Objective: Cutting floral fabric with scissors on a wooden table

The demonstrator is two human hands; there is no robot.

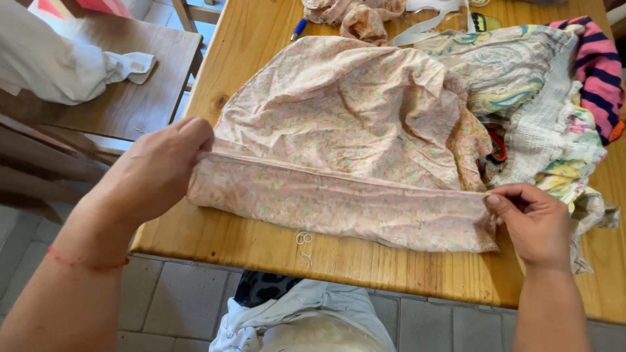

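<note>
Left hand [156,173] at centre-left of the frame pinches the left end of a folded hem on the pink floral fabric [339,130]; its fingertips curl under the cloth and are hidden, thumb on top. Right hand [535,218] at lower right grips the hem's other end betw. thumb and forefinger, other fingers tucked shut. The hem is pulled taut betw. both hands, lying near the front edge of the wooden table [274,248]; rest of the fabric bunches toward the frame's centre. At right a heap of mixed cloth [554,124], incl. a pink-and-navy striped piece, runs off the frame edge; something red and black is half buried under it, can't tell what. Small metal rings [304,238] lie just below the hem. A blue pen [298,29] at top centre is partly cut off. Upper left, a wooden chair [130,98] carries white cloth [65,68]. Grey tiled floor [169,300] below the table.
</note>
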